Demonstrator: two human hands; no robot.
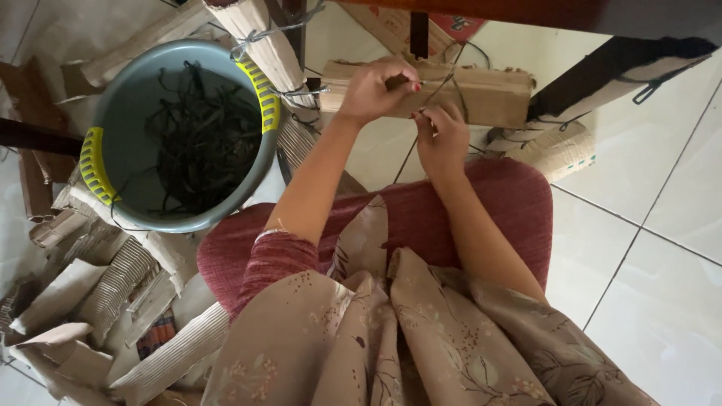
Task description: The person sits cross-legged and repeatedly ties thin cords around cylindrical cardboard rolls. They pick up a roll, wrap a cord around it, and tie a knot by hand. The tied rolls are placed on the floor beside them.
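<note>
A folded bundle of brown cardboard (481, 94) lies crosswise just past my knees, with a thin dark string (444, 86) wrapped around its middle. My left hand (376, 90) rests on the bundle's left part and pinches the string between thumb and fingers. Below the bundle's front edge, my right hand (440, 139) grips the same string, which trails down toward my lap. Both hands are closed on the string.
A grey tub with yellow handles (113, 113) holds a tangle of dark strings at left. Tied cardboard rolls (267, 45) lean beside it, and loose corrugated cardboard (113, 293) is piled at lower left. A dark wooden leg (594, 68) crosses at upper right over white floor tiles.
</note>
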